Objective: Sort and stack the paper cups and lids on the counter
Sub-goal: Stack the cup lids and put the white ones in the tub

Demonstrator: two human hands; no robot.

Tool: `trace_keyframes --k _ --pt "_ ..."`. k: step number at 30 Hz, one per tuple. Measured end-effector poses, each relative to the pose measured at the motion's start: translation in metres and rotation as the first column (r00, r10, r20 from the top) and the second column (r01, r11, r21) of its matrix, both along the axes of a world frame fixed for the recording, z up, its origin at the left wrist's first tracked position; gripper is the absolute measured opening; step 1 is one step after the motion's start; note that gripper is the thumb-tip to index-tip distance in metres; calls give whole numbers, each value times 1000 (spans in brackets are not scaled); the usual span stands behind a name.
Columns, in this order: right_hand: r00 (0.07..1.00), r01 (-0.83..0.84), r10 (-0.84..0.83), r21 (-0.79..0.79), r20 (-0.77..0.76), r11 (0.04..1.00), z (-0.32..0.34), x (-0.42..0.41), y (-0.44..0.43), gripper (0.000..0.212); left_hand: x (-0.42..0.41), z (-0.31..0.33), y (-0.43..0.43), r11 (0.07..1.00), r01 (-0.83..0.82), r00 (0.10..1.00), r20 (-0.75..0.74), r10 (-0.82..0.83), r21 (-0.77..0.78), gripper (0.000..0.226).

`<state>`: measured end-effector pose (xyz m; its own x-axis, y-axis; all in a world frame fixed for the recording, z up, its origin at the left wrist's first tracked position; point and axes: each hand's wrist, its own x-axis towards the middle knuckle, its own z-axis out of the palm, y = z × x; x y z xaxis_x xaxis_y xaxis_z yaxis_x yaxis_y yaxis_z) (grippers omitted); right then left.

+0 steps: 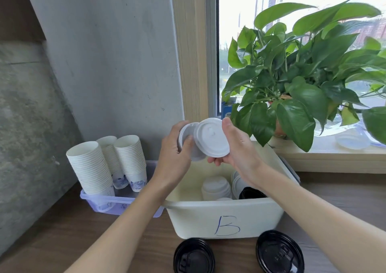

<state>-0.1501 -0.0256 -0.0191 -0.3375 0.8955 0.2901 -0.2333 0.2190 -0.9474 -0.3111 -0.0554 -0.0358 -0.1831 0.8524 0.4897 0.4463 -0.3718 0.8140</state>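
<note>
Above the bin, my left hand grips a lid stack, my right hand one white lid. Light, bendy, I judge; hold rims.

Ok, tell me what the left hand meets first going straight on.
Probably the white lid that the right hand holds, just right of the lid stack in the left hand; depth is unclear.
</note>
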Motion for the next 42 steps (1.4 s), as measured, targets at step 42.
trace_keyframes --k 42 --pt "931 277 -353 438 99 855 -9 -11 6 43 0 0 -4 992 123 988 101 -119 -32 70"
